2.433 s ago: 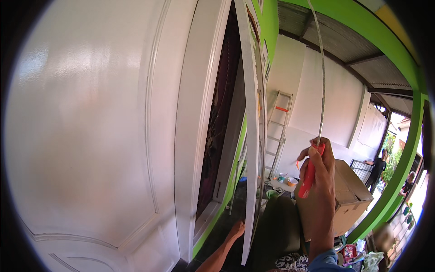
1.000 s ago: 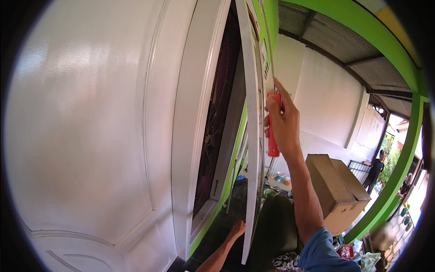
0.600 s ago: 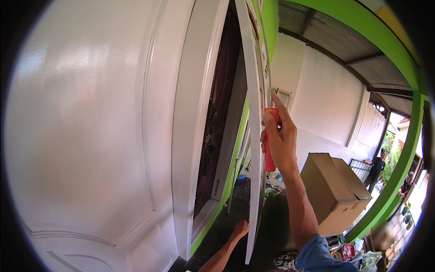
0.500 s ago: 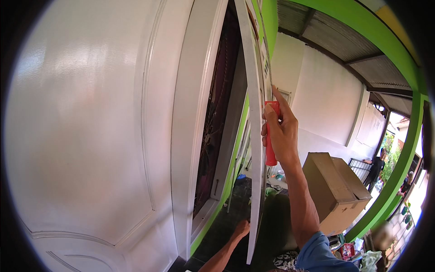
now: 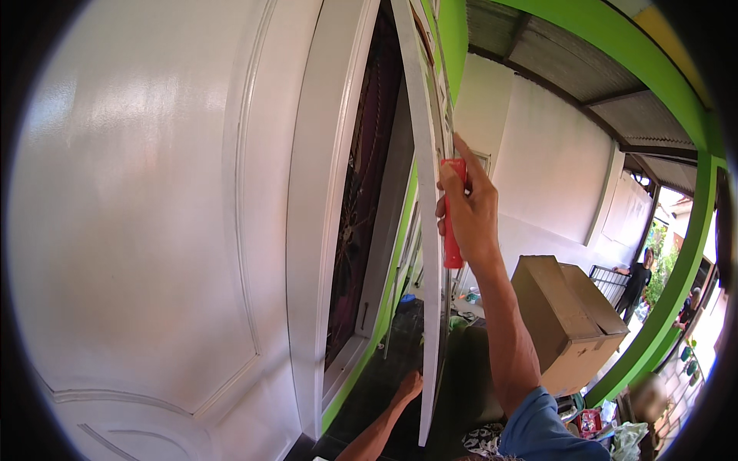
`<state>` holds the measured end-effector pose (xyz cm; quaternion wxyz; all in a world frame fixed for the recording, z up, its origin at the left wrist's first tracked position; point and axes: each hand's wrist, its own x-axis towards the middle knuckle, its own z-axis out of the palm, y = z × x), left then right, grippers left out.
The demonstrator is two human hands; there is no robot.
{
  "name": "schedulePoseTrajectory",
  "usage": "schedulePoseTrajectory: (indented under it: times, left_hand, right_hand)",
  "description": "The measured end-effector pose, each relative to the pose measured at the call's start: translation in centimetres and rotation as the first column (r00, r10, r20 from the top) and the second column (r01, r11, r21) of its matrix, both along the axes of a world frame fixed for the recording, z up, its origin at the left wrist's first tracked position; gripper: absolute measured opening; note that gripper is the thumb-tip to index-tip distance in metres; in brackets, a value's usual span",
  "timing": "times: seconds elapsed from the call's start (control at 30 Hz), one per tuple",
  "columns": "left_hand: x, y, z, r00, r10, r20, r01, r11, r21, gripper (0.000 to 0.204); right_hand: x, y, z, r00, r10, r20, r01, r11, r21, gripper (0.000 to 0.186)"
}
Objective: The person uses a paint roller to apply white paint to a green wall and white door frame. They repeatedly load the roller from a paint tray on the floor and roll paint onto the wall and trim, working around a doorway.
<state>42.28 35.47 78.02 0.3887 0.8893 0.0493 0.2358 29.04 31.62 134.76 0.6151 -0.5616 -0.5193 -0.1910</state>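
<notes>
A tall narrow white framed panel (image 5: pixel 431 307), seen nearly edge-on, stands upright in front of me. My right hand (image 5: pixel 473 215) is closed around a red handle (image 5: pixel 453 250) of a tool, upright against the panel's right side. The thumb presses on the handle near its top, and the index finger stretches upward along the panel. The tool's working end cannot be made out. Low down, my left hand (image 5: pixel 410 386) grips the panel's edge from the left, its fingertips partly hidden.
Close on the left is a large white door (image 5: pixel 154 230), beside a white door frame (image 5: pixel 323 192) and a dark opening. A cardboard box (image 5: pixel 569 323) stands at right, with cluttered items below it. A green post (image 5: pixel 665 307) and a person (image 5: pixel 636 280) are farther off.
My right hand has slid a little upward along the panel with the red-handled tool. My left hand stays at the panel's lower edge. The view has shifted slightly.
</notes>
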Motion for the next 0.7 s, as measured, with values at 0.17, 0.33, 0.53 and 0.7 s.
schedulePoseTrajectory:
  times: [0.17, 0.33, 0.53, 0.7]
  left_hand:
    - [-2.0, -0.8, 2.5, 0.998, 0.051, -0.028, -0.055, 0.986, -0.156, 0.029]
    - [-4.3, 0.5, 5.0, 0.995, 0.061, -0.076, -0.068, 0.994, -0.09, 0.033]
    - [-2.5, 2.7, 1.1, 0.999, 0.045, -0.006, -0.045, 0.999, 0.0, 0.036]
    - [-3.2, 1.3, 2.9, 0.998, 0.048, -0.041, -0.052, 0.993, -0.109, 0.035]
  right_hand:
    - [0.1, -0.3, -0.4, 0.999, -0.042, -0.011, 0.042, 0.999, -0.028, 0.052]
    - [-0.8, 0.0, -2.1, 0.998, 0.016, -0.063, -0.016, 1.0, -0.008, 0.052]
    - [-0.1, 1.9, 3.1, 0.998, 0.017, 0.054, -0.02, 0.999, 0.046, 0.051]
    - [1.1, 2.1, 5.4, 0.997, -0.017, 0.07, 0.013, 0.998, 0.056, 0.051]
